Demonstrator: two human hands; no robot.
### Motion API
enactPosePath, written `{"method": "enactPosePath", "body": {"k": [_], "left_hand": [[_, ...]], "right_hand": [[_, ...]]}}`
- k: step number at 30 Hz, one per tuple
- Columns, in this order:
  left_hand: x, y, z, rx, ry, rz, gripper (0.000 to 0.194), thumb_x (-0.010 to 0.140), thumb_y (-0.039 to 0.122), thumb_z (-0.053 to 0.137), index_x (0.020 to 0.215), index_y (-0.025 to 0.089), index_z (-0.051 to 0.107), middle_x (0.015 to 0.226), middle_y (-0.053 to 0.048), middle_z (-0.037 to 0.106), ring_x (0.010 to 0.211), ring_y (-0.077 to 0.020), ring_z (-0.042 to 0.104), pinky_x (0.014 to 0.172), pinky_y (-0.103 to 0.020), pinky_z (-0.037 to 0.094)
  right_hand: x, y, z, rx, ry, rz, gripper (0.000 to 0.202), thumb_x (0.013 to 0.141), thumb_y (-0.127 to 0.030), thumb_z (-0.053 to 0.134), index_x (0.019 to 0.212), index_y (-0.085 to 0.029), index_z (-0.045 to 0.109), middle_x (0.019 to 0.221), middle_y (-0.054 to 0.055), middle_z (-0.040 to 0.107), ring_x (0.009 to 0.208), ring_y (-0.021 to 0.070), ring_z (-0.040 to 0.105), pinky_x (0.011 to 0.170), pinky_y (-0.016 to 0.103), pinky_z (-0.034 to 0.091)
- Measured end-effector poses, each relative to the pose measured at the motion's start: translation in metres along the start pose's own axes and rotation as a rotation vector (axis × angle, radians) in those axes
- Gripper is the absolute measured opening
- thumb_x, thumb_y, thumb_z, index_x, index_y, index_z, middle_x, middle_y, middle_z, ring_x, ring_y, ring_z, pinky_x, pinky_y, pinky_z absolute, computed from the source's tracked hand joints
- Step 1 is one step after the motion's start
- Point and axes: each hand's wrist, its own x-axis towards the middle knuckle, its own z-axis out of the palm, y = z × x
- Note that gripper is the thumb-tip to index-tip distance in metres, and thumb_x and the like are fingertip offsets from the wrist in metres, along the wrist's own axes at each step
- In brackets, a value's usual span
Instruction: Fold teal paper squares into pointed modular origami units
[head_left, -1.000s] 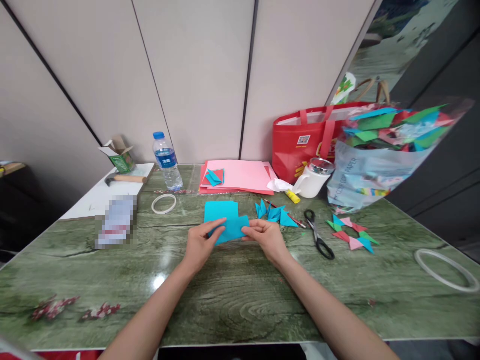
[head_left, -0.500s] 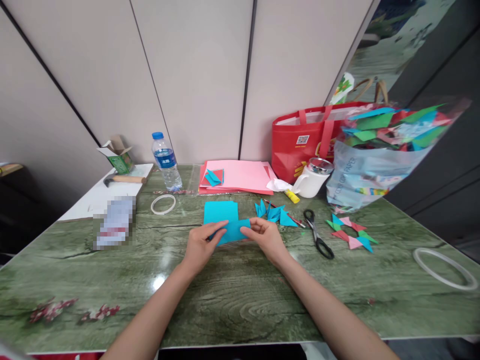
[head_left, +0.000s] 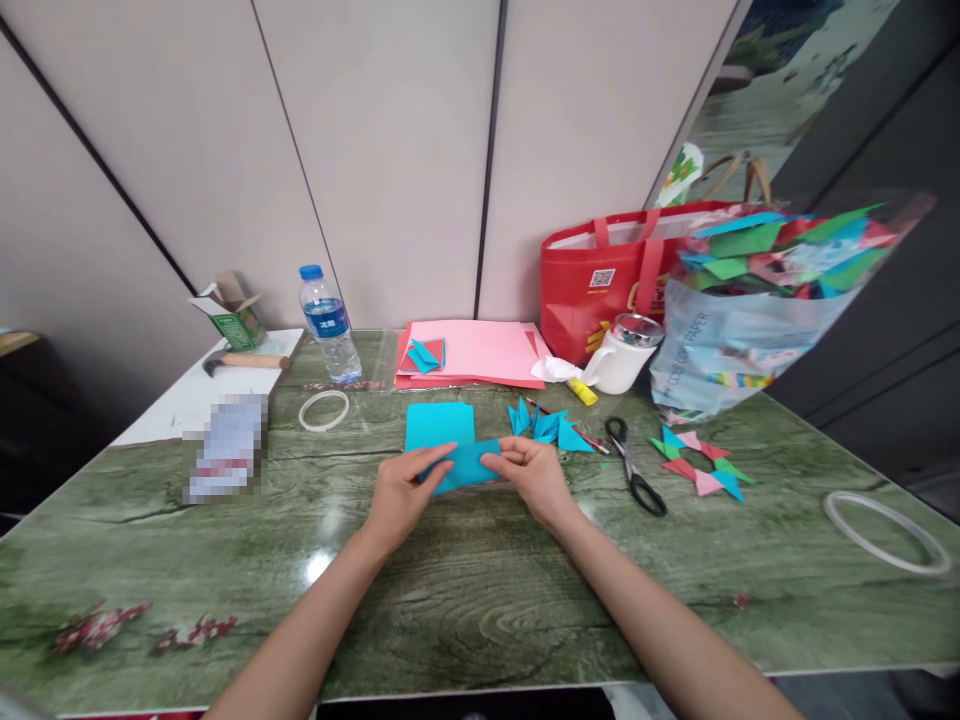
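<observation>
Since a second ago the blue paper (head_left: 469, 466) has shifted slightly right, toward the right hand (head_left: 536, 478), and the view has turned a little; the things around have stayed put. Clock directions run from that paper, twelve being straight ahead toward the wall.

The green surface (head_left: 450, 600) carries everything. Largest on it are the clear bag (head_left: 750, 340) of folded paper at two o'clock and the red bag (head_left: 570, 300) at one. Pink sheets (head_left: 487, 350) lie at twelve. The left hand (head_left: 401, 490) pinches the paper's left end between thumb and fingers; the right hand pinches its right end likewise, so the paper is held between them, just short of the blue stack (head_left: 439, 425) at eleven and partly overlapping it in view.

The bottle (head_left: 328, 325) stands at eleven, the mug (head_left: 619, 362) at two. A blurred packet (head_left: 229, 445) lies at nine, the hammer (head_left: 255, 361) at ten on a white sheet (head_left: 161, 412). The scissors (head_left: 634, 468) lie at three, with the paper ring (head_left: 671, 465) just beyond. Smaller still, blue pieces (head_left: 551, 425) lie at two, near the yellow tube (head_left: 582, 391).
</observation>
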Motion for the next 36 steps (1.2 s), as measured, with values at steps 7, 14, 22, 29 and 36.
{"method": "enactPosePath", "body": {"k": [7, 14, 22, 29, 36], "left_hand": [[0.0011, 0.0025, -0.0014, 0.004, -0.016, -0.038, 0.020, 0.075, 0.025, 0.058, 0.092, 0.020, 0.068, 0.086, -0.003, 0.070, 0.073, -0.0156, 0.063, 0.065, -0.024, 0.048], [0.0034, 0.0059, -0.0038, -0.030, -0.078, -0.071, 0.027, 0.072, 0.020, 0.058, 0.098, 0.021, 0.065, 0.097, -0.002, 0.068, 0.091, -0.0178, 0.061, 0.085, -0.029, 0.045], [0.0035, 0.0030, -0.0033, -0.095, -0.149, -0.156, 0.024, 0.075, 0.028, 0.056, 0.095, 0.021, 0.067, 0.096, -0.002, 0.068, 0.086, -0.0199, 0.064, 0.081, -0.031, 0.049], [0.0032, 0.0040, -0.0027, -0.089, -0.143, -0.134, 0.024, 0.074, 0.028, 0.057, 0.096, 0.021, 0.067, 0.095, -0.001, 0.068, 0.083, -0.0194, 0.065, 0.078, -0.030, 0.050], [0.0021, 0.0029, -0.0028, -0.064, -0.105, -0.111, 0.023, 0.074, 0.027, 0.058, 0.095, 0.021, 0.067, 0.094, -0.001, 0.068, 0.081, -0.0191, 0.065, 0.076, -0.029, 0.050]], "right_hand": [[-0.0004, -0.0007, 0.0006, -0.012, 0.005, 0.000, 0.025, 0.054, -0.033, 0.074, 0.070, -0.016, 0.064, 0.062, -0.001, 0.068, 0.052, 0.0143, 0.061, 0.052, 0.027, 0.053], [-0.0015, 0.0025, 0.0031, -0.030, -0.013, 0.011, 0.029, 0.052, -0.036, 0.075, 0.071, -0.017, 0.064, 0.062, 0.001, 0.069, 0.053, 0.0172, 0.063, 0.054, 0.030, 0.053], [-0.0016, 0.0031, 0.0029, -0.040, -0.018, 0.012, 0.029, 0.054, -0.037, 0.074, 0.073, -0.016, 0.064, 0.064, 0.002, 0.070, 0.054, 0.0181, 0.063, 0.053, 0.030, 0.053], [-0.0006, 0.0041, 0.0015, -0.044, -0.026, 0.010, 0.029, 0.057, -0.036, 0.073, 0.075, -0.016, 0.063, 0.066, 0.002, 0.069, 0.055, 0.0169, 0.063, 0.053, 0.029, 0.053], [-0.0046, 0.0003, 0.0071, -0.102, -0.159, -0.018, 0.039, 0.053, -0.031, 0.075, 0.085, -0.018, 0.056, 0.071, -0.001, 0.067, 0.060, 0.0153, 0.062, 0.054, 0.027, 0.052]]}}
